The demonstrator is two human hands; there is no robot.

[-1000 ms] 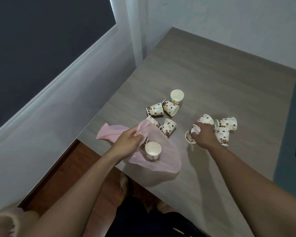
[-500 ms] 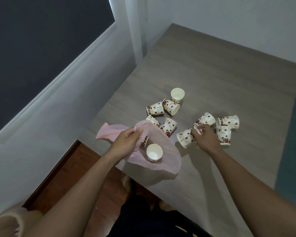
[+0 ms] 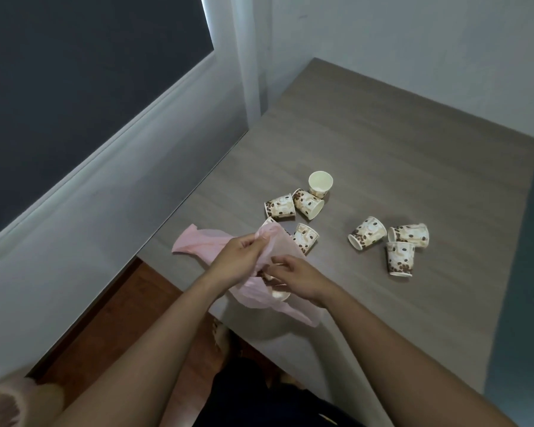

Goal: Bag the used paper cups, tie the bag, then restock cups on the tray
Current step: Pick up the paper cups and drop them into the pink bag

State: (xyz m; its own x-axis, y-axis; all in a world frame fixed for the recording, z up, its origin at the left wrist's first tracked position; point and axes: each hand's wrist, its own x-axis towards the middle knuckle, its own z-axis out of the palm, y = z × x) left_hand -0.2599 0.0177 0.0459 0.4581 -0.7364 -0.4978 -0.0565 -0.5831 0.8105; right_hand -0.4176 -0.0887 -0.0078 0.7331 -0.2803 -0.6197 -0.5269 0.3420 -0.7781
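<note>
- Cups are only partly bagged: one bagged cup (image 3: 279, 293) sits inside the pink bag (image 3: 198, 246), pale rim showing, at the table's (image 3: 383, 134) near edge, about seven o'clock on the top.
- At the bag's mouth the right hand (image 3: 296, 278) curls its fingers round a held cup (image 3: 263, 274); only a sliver of bean print shows, so I judge it is going in.
- Above it the left hand (image 3: 238, 257) pinches the bag's upper lip and lifts the mouth open.
- Just beside the bag at twelve to one o'clock lie two near cups (image 3: 305, 238), one half hidden behind the plastic.
- Farther out at twelve o'clock is a far group (image 3: 308, 203) of three, one upright and two on their sides.
- Well apart at two o'clock is a side group (image 3: 400, 258) of three, two lying on their sides.
- Eight loose cups remain to bag, as I count them; tying is not begun, and no tray or fresh stack is in view, so most of the job lies ahead.
</note>
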